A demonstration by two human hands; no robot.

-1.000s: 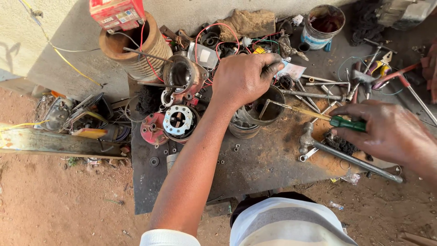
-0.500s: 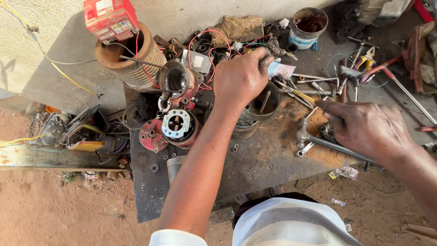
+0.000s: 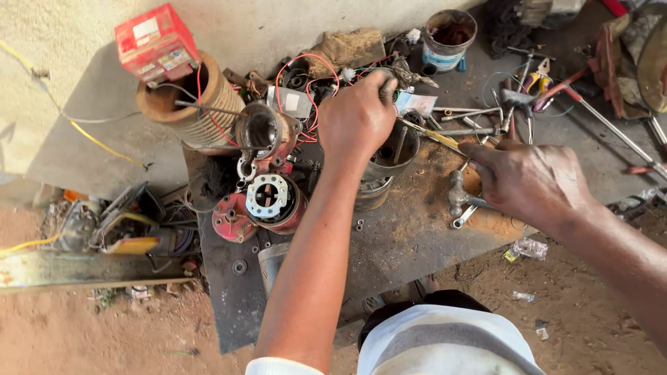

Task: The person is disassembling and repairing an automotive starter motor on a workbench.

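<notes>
While the left hand (image 3: pixel 356 114) reaches across the worktop (image 3: pixel 417 243), its fingers are curled shut around something small at the far rim of a round metal housing (image 3: pixel 389 156); what it pinches is hidden by the knuckles, cannot tell. Right hand (image 3: pixel 531 182) lies palm down just right of the housing, fingers bent over a grey metal fitting (image 3: pixel 458 194) on a rusty patch of the worktop, touching it; whether it grips tight, cannot tell. A thin screwdriver (image 3: pixel 434 135) with a yellow band runs slantwise between both hands, its tip end going under the right hand's fingers.

Left of the left forearm: red motor part with white winding plate (image 3: pixel 267 198), upright, and behind it an open metal casing (image 3: pixel 260 132) with red wires. Further left a ribbed brown coil drum (image 3: pixel 191 111) with a red box (image 3: pixel 156 42) resting on top. At the back, a paint tin (image 3: pixel 450 36). Far right of the worktop: pliers and long rods (image 3: pixel 535 83) in a loose heap, well apart from the housing. Ground around is red dirt (image 3: pixel 104 333); the person's white garment (image 3: pixel 445 344) shows at bottom.
</notes>
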